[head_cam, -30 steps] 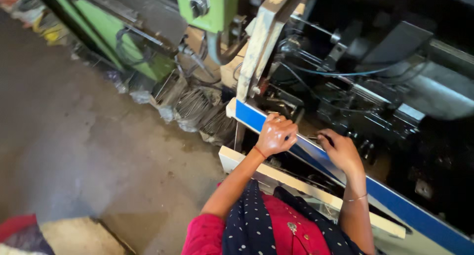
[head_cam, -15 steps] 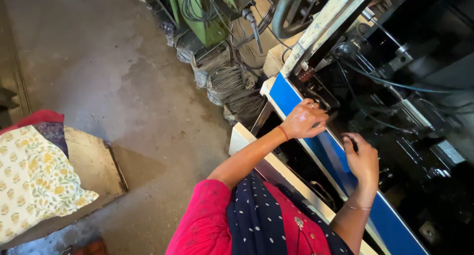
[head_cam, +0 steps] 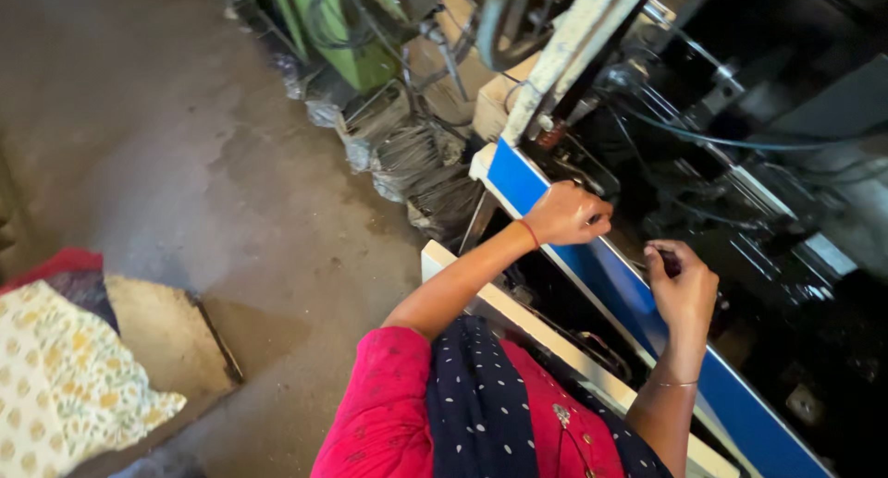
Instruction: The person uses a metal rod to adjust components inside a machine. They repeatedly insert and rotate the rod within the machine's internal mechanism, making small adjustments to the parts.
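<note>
My left hand [head_cam: 572, 214] is closed in a loose fist over the blue rail [head_cam: 618, 284] of a dark machine [head_cam: 740, 182], fingers pinched at something too small to make out. My right hand [head_cam: 683, 284] hovers just right of it above the same rail, fingers curled around a small dark item that I cannot identify. Both forearms reach out from my red sleeve and dotted navy scarf [head_cam: 481, 404]. A red thread circles the left wrist and a thin bangle the right.
A white frame bar [head_cam: 518, 316] runs below the blue rail. Cables and tangled metal scrap [head_cam: 407, 159] lie beside a green machine [head_cam: 342, 34]. Grey concrete floor [head_cam: 185, 145] spreads to the left, where a floral cloth [head_cam: 55, 376] rests on a wooden board [head_cam: 166, 335].
The view has swung left and down, bringing the floral cloth and board into sight. My right hand has lifted off the blue rail with curled fingers; my left hand stays at the rail.
</note>
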